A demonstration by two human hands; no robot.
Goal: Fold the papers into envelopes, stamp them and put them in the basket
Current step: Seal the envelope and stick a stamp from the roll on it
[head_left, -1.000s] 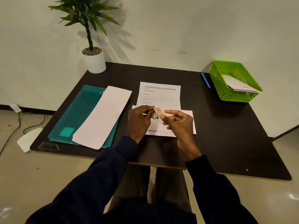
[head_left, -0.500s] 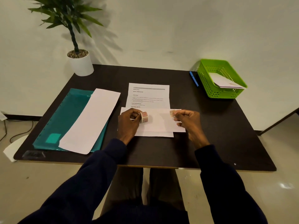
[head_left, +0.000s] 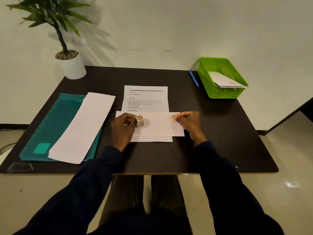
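At a dark brown tabletop [head_left: 211,133], a person's left hand [head_left: 123,128] grips a small pink-and-white roll of stamps [head_left: 140,121] while the right hand [head_left: 190,123] pinches a single pale stamp [head_left: 174,117] at the upper right corner of a folded white paper envelope [head_left: 157,128]. A green plastic lattice basket [head_left: 223,94], holding a finished white envelope [head_left: 225,80], sits at the table's far right corner, well apart.
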